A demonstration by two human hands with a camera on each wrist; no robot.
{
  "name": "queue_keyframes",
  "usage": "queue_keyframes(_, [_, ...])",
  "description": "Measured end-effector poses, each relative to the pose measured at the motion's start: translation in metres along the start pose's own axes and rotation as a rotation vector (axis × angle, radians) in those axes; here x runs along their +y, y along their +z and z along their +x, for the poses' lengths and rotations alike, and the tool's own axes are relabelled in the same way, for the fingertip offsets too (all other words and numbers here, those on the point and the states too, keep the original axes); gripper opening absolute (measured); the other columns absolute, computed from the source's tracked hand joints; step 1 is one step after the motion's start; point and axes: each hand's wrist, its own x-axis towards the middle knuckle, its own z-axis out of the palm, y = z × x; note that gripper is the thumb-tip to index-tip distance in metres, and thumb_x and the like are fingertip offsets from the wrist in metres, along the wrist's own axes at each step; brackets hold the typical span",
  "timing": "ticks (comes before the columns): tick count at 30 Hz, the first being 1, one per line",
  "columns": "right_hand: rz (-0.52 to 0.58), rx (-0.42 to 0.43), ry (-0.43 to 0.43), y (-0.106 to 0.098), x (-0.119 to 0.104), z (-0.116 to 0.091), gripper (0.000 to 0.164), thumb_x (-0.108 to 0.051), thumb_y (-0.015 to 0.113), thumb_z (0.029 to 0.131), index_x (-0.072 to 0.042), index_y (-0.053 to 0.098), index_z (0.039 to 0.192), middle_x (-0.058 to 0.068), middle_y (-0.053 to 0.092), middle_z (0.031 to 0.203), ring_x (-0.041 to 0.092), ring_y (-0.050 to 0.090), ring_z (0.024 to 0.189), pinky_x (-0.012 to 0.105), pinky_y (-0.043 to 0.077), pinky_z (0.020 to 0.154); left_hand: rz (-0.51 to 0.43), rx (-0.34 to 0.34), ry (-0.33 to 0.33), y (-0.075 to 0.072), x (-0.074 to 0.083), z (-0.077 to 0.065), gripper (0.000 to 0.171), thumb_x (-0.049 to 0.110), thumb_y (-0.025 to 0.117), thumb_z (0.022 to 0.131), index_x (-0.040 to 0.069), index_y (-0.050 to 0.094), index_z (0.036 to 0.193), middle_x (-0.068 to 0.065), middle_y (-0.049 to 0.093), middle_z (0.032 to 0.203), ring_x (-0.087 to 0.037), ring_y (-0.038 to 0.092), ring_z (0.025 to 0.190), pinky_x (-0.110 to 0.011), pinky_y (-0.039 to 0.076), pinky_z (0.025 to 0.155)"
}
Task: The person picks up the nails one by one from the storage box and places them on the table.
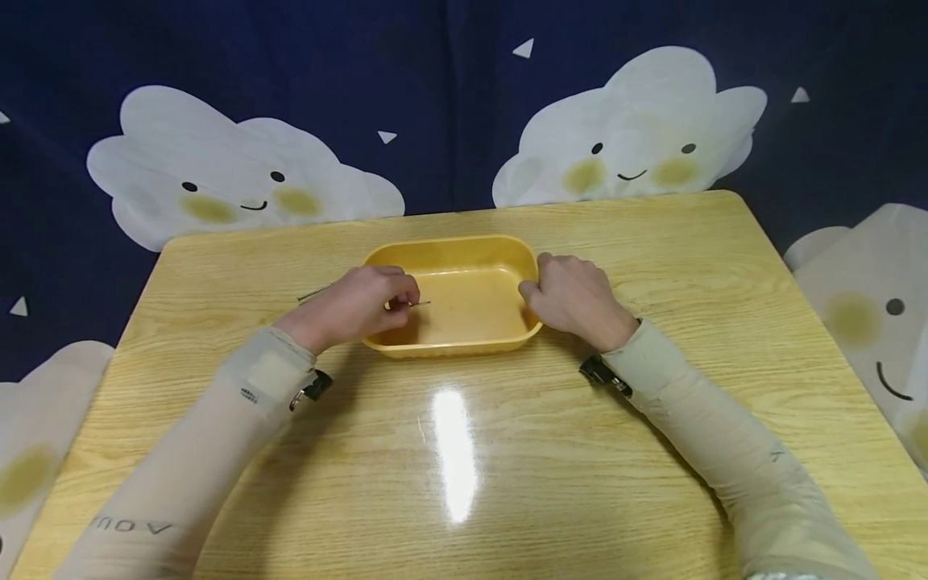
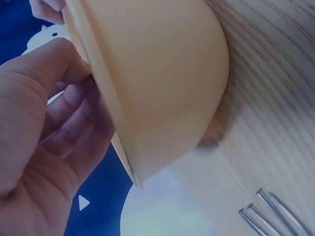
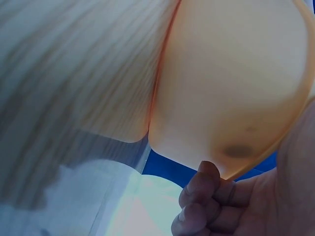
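Observation:
A yellow oval plastic basin [image 1: 464, 349] stands toward the far side of the table. My left hand [image 1: 362, 302] reaches over its left end and pinches a nail [image 1: 422, 304] between thumb and fingertips; the thin shank points right, over the basin floor. In the left wrist view the basin wall [image 2: 167, 88] hides those fingertips and the nail. At the opposite end my right hand [image 1: 573, 298] grips the basin's rim, fingers curled round the edge, as the right wrist view shows the right hand [image 3: 221, 201] at the rim. Several loose nails [image 2: 276, 209] lie left of the basin.
The basin and nails are on a light wood-grain table [image 1: 580, 483] with rounded far corners. Behind it hangs a dark blue cloth [image 1: 449, 97] printed with smiling clouds. A nail end [image 1: 308, 296] shows beyond the left wrist.

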Motion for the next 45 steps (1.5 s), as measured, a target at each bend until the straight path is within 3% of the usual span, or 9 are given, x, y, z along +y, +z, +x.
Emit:
queue_keyframes(16, [0.004,-0.014,0.012,-0.001,-0.001,0.0,0.033,-0.036,0.045,0.098,-0.008,0.055,0.083,0.012,0.056,0.073,0.032,0.057,0.065,0.04,0.041,0.05,0.014,0.062,0.036,-0.012,-0.002,-0.016,0.015,-0.002,0.064,0.089,0.004,0.074,0.099,-0.006,0.072,0.096,-0.017,0.064,0.084,-0.031,0.055,0.076])
queue_keyframes(23, [0.003,-0.019,0.016,-0.001,-0.001,0.0,0.032,-0.035,0.045,0.098,-0.007,0.056,0.085,0.013,0.057,0.074,0.032,0.058,0.067,0.04,0.042,0.051,0.013,0.166,0.068,-0.008,-0.009,-0.025,0.016,-0.002,0.065,0.088,0.003,0.074,0.1,-0.006,0.072,0.095,-0.016,0.065,0.08,-0.031,0.057,0.07])
queue_keyframes(45, [-0.009,-0.009,0.017,-0.002,-0.001,0.001,0.031,-0.034,0.047,0.098,-0.007,0.055,0.084,0.013,0.057,0.073,0.033,0.058,0.066,0.042,0.042,0.051,0.098,0.297,0.03,-0.006,-0.028,-0.051,0.018,-0.007,0.065,0.086,0.003,0.075,0.098,-0.005,0.071,0.088,-0.015,0.063,0.078,-0.032,0.055,0.068])
